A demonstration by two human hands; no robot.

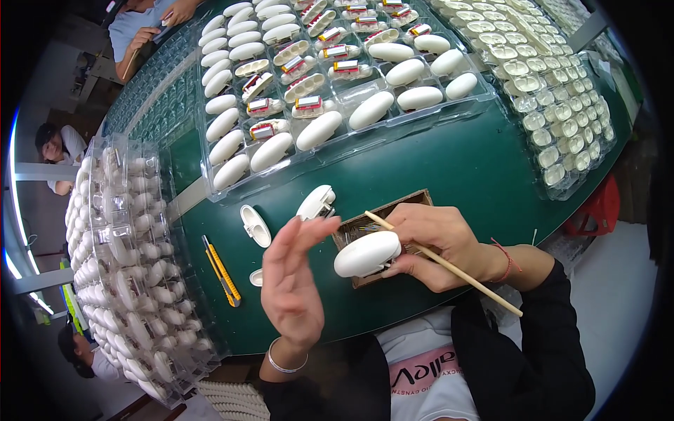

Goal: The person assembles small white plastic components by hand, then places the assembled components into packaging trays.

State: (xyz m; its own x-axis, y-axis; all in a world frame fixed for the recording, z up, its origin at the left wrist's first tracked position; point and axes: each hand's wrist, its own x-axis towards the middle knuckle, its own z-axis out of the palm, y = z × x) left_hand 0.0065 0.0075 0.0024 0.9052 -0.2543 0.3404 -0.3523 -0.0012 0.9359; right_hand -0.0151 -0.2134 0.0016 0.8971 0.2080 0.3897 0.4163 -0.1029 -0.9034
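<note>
Item, centre of the frame: one white oval shell, smooth and closed on top, a small dark gap with parts at its lower right end. Long axis nearly level across the picture, right end slightly raised.

Right hand: right of the shell, pinching its right end between thumb and fingers; the same hand carries a pale wooden stick, slanting from upper left to lower right.

Left hand: left of the shell, upright, somewhat blurred, holding nothing visible; fingers extended, thumb and fingers not closed together. The shell lies to its right, its free left end facing the palm, apart from it in the picture. The right hand is the nearer, being in contact.

Behind the shell: one brown open box with thin small pieces inside.

Left of centre, on the green table: one white shell with metal parts; one open shell half; one small white piece, partly hidden by the left hand; one yellow cutter.

Upper centre: one clear compartment tray of white shells, some open with red-and-silver blocks.
</note>
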